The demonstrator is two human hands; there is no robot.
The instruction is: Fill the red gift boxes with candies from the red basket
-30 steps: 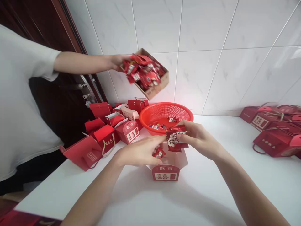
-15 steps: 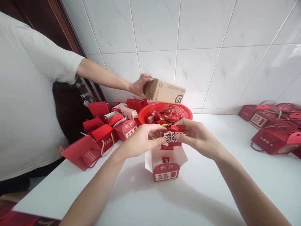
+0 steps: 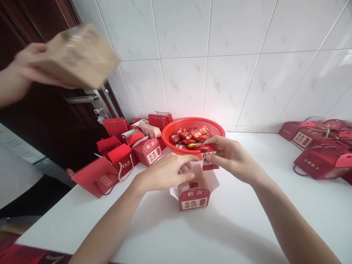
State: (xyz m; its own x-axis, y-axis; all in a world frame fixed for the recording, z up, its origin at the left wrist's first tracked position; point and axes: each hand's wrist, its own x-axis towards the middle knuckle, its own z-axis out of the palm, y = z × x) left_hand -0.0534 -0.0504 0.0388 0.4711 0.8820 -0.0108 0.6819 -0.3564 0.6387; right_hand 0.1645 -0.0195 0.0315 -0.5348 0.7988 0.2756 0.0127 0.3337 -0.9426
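The white table [image 3: 233, 223] abuts a tiled wall [image 3: 233, 33].

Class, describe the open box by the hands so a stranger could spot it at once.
On the table, find the red basket by the wall. Just in front of it, by the left hand, stands the box. Unlike the clustered boxes at left and right, it stands alone, white flaps spread.

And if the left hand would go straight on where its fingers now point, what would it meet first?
Most likely the red packet that the right hand holds, just ahead of the left hand; depth is hard to judge from this single view.
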